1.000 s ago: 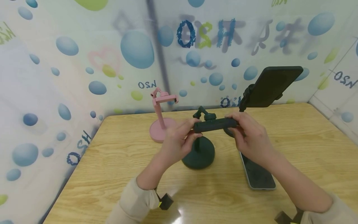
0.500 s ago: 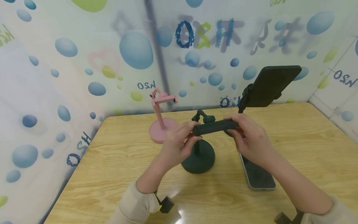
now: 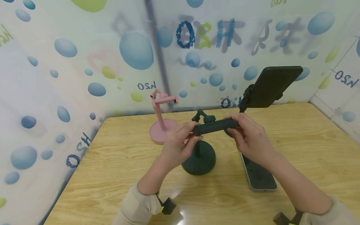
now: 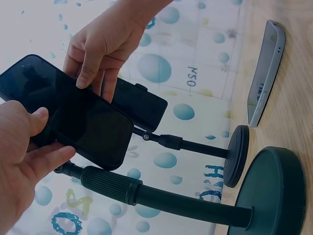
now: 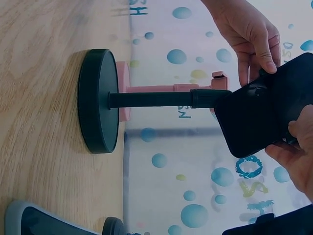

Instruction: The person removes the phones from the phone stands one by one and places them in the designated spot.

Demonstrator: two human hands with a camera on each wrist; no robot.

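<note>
Phone (image 4: 93, 122) raised at the top of the green stand (image 3: 198, 159), edge-on in the head view; whether clamped there, impossible to tell. Pinched at its nine-o'clock end by left hand (image 3: 175, 147) and at three o'clock by right hand (image 3: 254, 140), thumbs and fingers parted only by its thickness. Around it: pink stand (image 3: 159, 115) towards nine o'clock, black stand (image 4: 237, 156) bearing a mounted phone (image 3: 275, 87) at two, loose phone (image 3: 260, 175) flat on the table (image 3: 112, 175) between four and five.

The central stand (image 3: 198, 161) is coloured dark green, the left stand (image 3: 158, 132) pink, and the gripped phone (image 4: 95, 115) black. The lying phone (image 3: 259, 175) is edged in silver-grey. The tabletop (image 3: 112, 175) is marked with yellowish wood grain; the white backdrop (image 3: 81, 25) is patterned with blue and green ovals and lettering. The sleeves (image 3: 136, 204) are coloured beige.
</note>
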